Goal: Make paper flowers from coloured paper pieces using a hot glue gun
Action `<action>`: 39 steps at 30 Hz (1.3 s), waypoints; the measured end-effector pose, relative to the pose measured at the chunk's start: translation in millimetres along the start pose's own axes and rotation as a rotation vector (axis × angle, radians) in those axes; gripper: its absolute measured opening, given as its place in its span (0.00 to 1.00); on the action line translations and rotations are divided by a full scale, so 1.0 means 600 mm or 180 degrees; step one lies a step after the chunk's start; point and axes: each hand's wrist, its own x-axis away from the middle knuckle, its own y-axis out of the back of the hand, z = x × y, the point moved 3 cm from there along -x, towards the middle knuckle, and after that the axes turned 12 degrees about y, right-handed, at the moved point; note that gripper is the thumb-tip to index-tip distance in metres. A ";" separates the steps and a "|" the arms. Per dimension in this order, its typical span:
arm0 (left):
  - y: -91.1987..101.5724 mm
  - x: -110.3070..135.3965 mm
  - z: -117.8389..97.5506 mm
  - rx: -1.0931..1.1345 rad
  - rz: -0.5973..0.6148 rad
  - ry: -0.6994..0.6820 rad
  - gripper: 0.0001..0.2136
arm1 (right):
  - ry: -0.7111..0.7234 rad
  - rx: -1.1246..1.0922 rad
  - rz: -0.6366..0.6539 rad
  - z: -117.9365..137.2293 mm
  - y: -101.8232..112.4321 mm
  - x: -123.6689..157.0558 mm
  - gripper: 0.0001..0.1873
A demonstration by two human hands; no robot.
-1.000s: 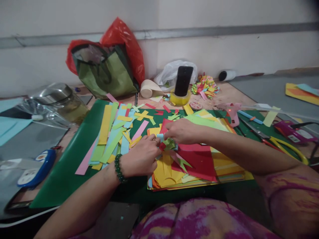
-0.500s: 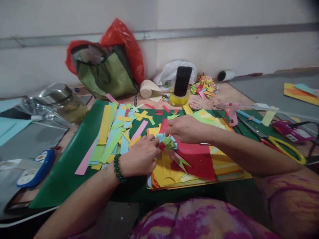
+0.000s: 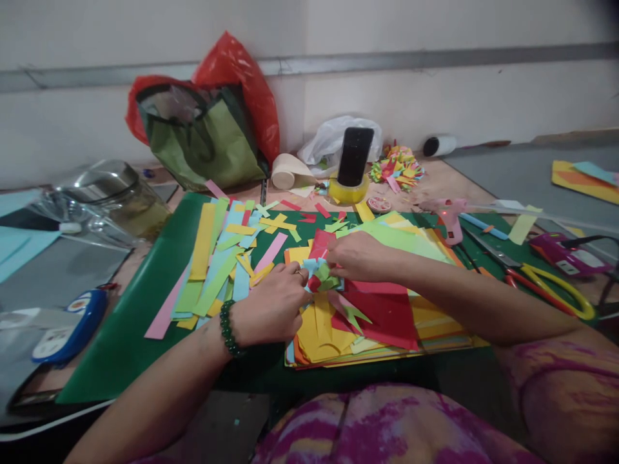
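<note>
Between my hands lies a small paper flower with pale blue and green loops round a red centre. My left hand, with a dark green bead bracelet at the wrist, is closed on the flower's left edge, its fingertips partly hidden. From the right, my right hand pinches the flower's green loops. Below the flower hang yellow strips and a notched pink and green ribbon tail. Red paper lies underneath, on a stack of coloured paper sheets.
Cut paper strips lie left on the green mat. To the right are a pink glue gun and scissors. Behind stand a phone on yellow tape, a bag and a glass jar.
My right hand has shifted slightly, its fingertips now lower on the green loops. More of the red centre shows. My left hand stays in place.
</note>
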 end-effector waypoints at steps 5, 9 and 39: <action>-0.001 -0.002 0.000 -0.0001 -0.0062 -0.0027 0.13 | 0.0004 0.0013 -0.0060 0.001 0.001 0.003 0.11; -0.002 -0.003 -0.001 0.0058 -0.0126 -0.0021 0.12 | -0.0011 -0.0115 -0.0162 -0.005 -0.002 0.006 0.12; -0.003 -0.002 -0.003 0.0087 -0.0089 -0.0053 0.07 | -0.0415 -0.0402 -0.0203 -0.002 -0.012 -0.016 0.13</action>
